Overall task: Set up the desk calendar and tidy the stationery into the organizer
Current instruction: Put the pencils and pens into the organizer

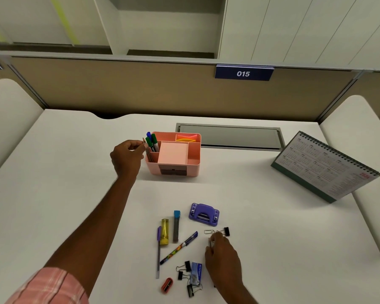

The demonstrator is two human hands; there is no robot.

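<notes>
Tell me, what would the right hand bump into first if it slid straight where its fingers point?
Most likely the black binder clip and silver paper clip just ahead of the right hand; the purple hole punch sits farther on.

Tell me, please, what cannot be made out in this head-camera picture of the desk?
All in the head view:
- The thin grey item that the right hand grips: mostly hidden by the fingers, so unidentifiable.
- The left hand at the pencil: whether it pinches or only touches it is unclear.
- The calendar print: too small and blurred.
- The blue box label: blurred.
- The organizer drawer contents: hidden by its front.
</notes>
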